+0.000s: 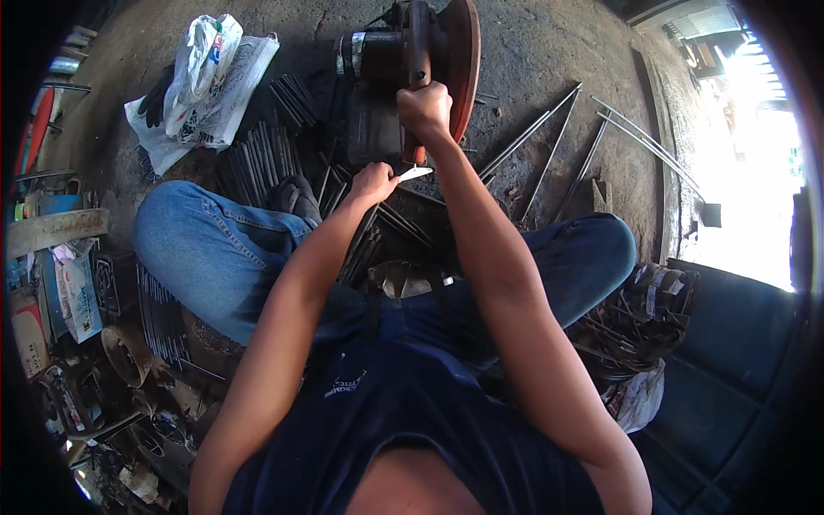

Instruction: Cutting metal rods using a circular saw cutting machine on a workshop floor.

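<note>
My right hand [425, 110] is closed in a fist around the dark handle arm of a floor-standing cut-off saw [466, 81], whose red-brown guard rises at its right. An orange-red grip end [414, 153] sticks out below that fist. Just below it, my left hand [373, 182] is closed, thumb and fingers pinching a small pale flat piece [416, 173] that points right. What the piece is made of does not show. Dark metal rods [262, 159] lie in a bundle left of the saw, and more rods lie under my left wrist.
A white plastic sack [206, 81] lies at the upper left. Long thin metal bars [549, 146] lean or lie right of the saw. My bent legs in jeans [215, 257] frame the work spot. Boxes and scrap [77, 292] crowd the left; coiled metal strips [631, 330] sit at right.
</note>
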### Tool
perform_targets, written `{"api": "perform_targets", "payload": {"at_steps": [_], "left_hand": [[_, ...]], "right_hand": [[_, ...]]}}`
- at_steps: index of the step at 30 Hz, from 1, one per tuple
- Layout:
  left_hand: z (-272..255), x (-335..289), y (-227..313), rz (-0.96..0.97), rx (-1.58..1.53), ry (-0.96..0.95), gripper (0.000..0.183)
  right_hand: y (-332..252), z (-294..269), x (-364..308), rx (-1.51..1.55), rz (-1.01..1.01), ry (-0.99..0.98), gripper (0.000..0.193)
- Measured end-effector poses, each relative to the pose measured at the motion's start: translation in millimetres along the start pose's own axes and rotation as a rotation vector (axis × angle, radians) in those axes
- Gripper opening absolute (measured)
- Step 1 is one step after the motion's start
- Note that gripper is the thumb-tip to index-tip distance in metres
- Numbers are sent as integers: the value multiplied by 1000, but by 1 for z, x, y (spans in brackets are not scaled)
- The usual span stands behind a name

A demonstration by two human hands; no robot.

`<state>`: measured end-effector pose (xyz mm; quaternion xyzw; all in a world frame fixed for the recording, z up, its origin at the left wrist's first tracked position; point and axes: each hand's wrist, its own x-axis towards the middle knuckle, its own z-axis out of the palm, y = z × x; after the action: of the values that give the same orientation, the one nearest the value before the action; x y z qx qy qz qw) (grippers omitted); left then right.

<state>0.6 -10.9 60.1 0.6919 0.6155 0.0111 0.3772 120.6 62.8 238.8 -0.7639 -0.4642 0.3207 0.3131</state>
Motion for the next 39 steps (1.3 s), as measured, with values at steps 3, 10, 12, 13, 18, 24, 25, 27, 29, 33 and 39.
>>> {"api": "perform_targets", "payload": {"at_steps": [3, 10, 12, 13, 18, 24, 25, 27, 29, 33, 39], "left_hand": [[0, 0, 0, 6, -6, 20, 30], [-4, -2, 1, -7, -21, 30, 27], [-5, -2, 0, -11, -38, 36, 27], [-5, -2, -1, -12, -50, 32, 27], [-6, 2, -6, -21, -78, 5, 28], [-41, 7, -20, -168, 63, -58, 31], [-49, 6, -22, -270, 182, -92, 31], [-62, 4, -24, -355, 145, -332, 33], [-68, -2, -21, -364, 176, -364, 34], [-67, -9, -8, -249, 310, -195, 33], [-65, -7, 3, -174, 285, -300, 34]], "right_hand": [[5, 4, 0, -5, -3, 3, 34], [7, 5, -2, 11, -9, 1, 36], [6, 5, -4, 19, -17, 28, 33], [6, 5, -4, 27, -13, 27, 32], [8, 6, -3, 17, -32, 34, 32], [10, 7, -1, -9, -8, 14, 35], [10, 7, -1, 7, -13, 17, 33], [11, 7, -3, 17, -24, 27, 31], [10, 7, -2, 45, -23, 13, 31], [12, 7, 0, 17, -3, -4, 35], [12, 8, -1, 23, -20, 7, 37]]}}
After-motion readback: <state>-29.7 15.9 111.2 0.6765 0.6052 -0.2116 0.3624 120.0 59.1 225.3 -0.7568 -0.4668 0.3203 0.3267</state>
